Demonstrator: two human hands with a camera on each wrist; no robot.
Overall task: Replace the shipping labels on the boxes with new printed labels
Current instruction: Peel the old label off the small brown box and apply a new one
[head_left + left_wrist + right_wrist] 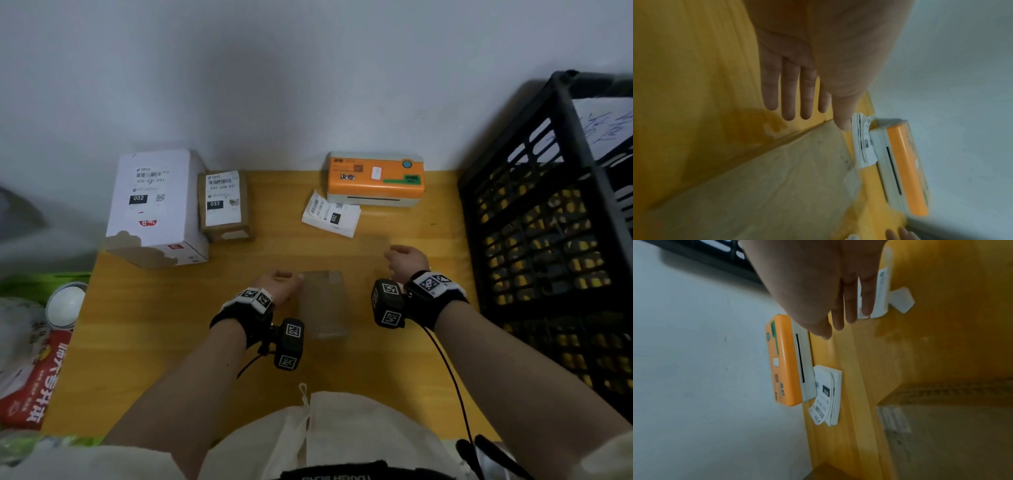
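A plain brown cardboard box (322,301), blurred by motion, lies on the yellow table (191,325) between my hands. My left hand (281,282) is at its far left corner with fingers straight (789,97), holding nothing. My right hand (404,260) hovers to the right of the box, fingers straight (851,305) and empty. A stack of printed labels (332,216) lies in front of the orange label printer (375,178). At the back left, a white box (154,205) and a small brown box (224,205) each carry a label.
A black plastic crate (548,222) stands along the table's right side. Off the left edge are a white round object (66,303) and a red printed package (30,377). A wall runs behind the table.
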